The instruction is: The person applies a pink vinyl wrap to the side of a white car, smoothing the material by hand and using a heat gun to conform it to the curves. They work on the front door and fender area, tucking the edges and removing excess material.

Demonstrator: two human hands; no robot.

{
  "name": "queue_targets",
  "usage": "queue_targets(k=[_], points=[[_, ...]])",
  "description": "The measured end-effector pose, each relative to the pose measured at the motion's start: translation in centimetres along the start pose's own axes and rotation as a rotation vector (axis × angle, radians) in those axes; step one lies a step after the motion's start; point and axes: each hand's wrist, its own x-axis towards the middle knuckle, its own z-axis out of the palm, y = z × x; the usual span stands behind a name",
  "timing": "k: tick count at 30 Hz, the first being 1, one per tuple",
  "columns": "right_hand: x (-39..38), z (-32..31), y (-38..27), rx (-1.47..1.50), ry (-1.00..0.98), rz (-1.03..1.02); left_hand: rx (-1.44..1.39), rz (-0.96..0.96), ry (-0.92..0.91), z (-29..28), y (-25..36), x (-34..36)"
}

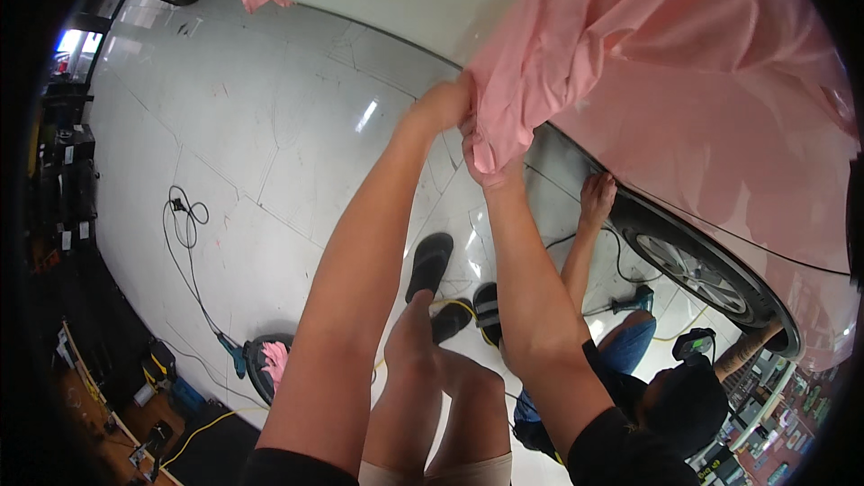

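Observation:
A sheet of glossy pink vinyl film point(549, 81) hangs bunched in folds against the pale car panel point(396, 0) and spreads to the right over the body. My left hand point(444, 104), slightly blurred, is closed on the gathered edge of the film near the panel's lower edge. Just below it, my right hand point(481, 160) grips the same bunched film, which drapes over most of its fingers. Both arms reach straight up from my body. Smooth pink film point(702, 144) covers the panel above the wheel point(693, 270).
Beside the wheel crouches a co-worker point(675, 409), with one hand point(597, 198) at the car's lower edge. A green heat gun point(634, 300) stands near them. On the left, a cord point(186, 216) trails over the tiles to another green tool point(232, 354) by a black container point(261, 382) with pink scraps.

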Motion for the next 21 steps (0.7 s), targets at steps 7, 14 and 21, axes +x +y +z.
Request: queue_targets(k=[7,14,21], points=[[2.9,-0.6,0.0,0.723,-0.375,0.655,-0.651,-0.230,0.112,-2.8,-2.9,0.7],[2.6,0.1,3.9,-0.062,-0.263,0.161,-1.210,-0.169,-0.218,-1.0,-3.5,3.1],[3.1,0.5,5.2,0.866,-0.421,0.273,-1.331,-0.036,-0.102,0.1,-0.9,-0.2]])
